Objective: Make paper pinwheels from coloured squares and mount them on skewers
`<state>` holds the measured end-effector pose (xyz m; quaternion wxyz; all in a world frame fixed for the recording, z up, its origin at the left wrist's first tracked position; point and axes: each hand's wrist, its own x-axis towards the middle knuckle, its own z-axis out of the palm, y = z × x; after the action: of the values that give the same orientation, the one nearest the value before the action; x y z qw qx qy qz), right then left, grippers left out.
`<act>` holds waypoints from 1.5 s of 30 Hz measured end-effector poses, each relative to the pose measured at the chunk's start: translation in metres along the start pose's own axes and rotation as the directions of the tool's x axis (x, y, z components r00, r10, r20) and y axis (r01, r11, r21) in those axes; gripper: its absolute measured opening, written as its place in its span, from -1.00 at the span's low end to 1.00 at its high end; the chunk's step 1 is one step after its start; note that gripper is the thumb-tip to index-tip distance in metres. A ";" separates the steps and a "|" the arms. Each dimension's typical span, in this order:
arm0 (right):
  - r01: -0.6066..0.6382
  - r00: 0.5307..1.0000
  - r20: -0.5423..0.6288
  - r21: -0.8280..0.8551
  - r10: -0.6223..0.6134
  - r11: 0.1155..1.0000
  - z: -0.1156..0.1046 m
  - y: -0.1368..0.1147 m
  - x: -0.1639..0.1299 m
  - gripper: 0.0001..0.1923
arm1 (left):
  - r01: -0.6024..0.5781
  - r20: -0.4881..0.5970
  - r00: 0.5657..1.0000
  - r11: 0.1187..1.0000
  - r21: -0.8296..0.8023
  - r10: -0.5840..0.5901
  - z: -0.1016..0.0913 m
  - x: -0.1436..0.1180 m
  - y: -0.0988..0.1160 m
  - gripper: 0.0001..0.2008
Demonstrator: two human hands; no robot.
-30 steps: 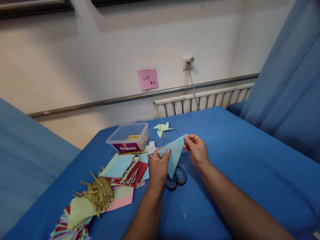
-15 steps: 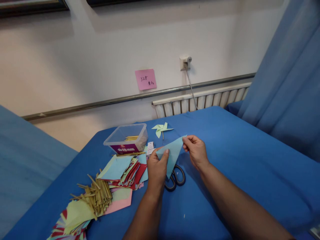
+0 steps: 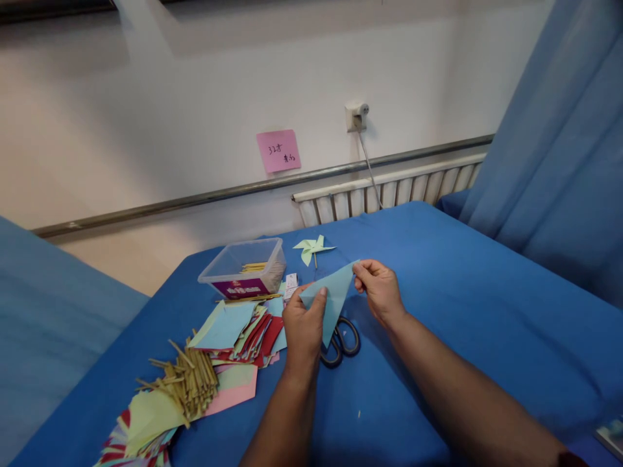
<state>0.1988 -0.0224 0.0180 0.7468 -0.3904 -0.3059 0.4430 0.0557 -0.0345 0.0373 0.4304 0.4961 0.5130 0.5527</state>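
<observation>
A light blue sheet of paper [image 3: 337,297], folded into a triangle, is held above the table between both hands. My left hand [image 3: 305,321] grips its left side, thumb on top and fingers underneath. With thumb and forefinger, my right hand [image 3: 378,288] pinches the upper right corner. Black-handled scissors [image 3: 349,337] lie on the table below the paper, their blades hidden behind it. Just beyond the hands lies a pale green paper pinwheel [image 3: 313,247] on a short stick. A small white box [image 3: 291,283] sits behind my left hand.
Left of my hands are a stack of coloured paper squares [image 3: 228,325], a heap of short sticks [image 3: 192,383] and more paper [image 3: 152,415]. Behind them stands a clear plastic tub [image 3: 241,263] with sticks inside. A blue cloth [image 3: 462,311] covers the table.
The view has shifted slightly. Both hands keep nearly the same hold on the blue paper, with no other clear change.
</observation>
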 end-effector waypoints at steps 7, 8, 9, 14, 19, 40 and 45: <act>0.016 1.000 0.016 0.012 -0.016 1.000 0.000 0.000 0.001 -0.77 | -0.024 0.017 1.000 1.000 0.019 0.024 0.000 -0.002 0.001 -0.59; 0.015 1.000 0.024 0.018 -0.016 1.000 0.000 0.000 0.001 -0.78 | -0.025 0.020 0.999 0.999 0.020 0.025 -0.001 -0.002 0.001 -0.59; 0.014 0.999 0.033 0.023 -0.014 1.000 0.000 0.000 0.001 -0.78 | -0.024 0.025 0.999 0.999 0.022 0.023 -0.001 -0.002 0.000 -0.59; 0.004 0.998 0.060 0.041 -0.007 0.999 0.000 0.001 0.000 -0.77 | -0.036 0.021 0.999 0.999 0.034 0.035 0.000 -0.002 -0.001 -0.60; -0.001 0.998 0.064 0.055 -0.002 0.998 0.001 0.001 0.000 -0.76 | -0.058 -0.030 0.998 0.995 0.086 0.061 -0.001 0.000 -0.001 -0.61; -0.041 0.999 0.033 0.127 0.038 0.991 0.002 -0.010 -0.005 -0.70 | -0.230 -0.104 0.959 0.940 0.252 0.263 0.003 -0.011 0.009 -0.80; -0.035 0.999 0.022 0.109 0.033 0.993 0.002 -0.009 -0.004 -0.70 | -0.215 -0.106 0.964 0.951 0.221 0.243 0.004 -0.013 0.013 -0.82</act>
<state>0.1994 -0.0277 0.0266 0.7562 -0.3497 -0.2822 0.4757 0.0617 -0.0484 0.0491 0.2743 0.5569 0.5342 0.5738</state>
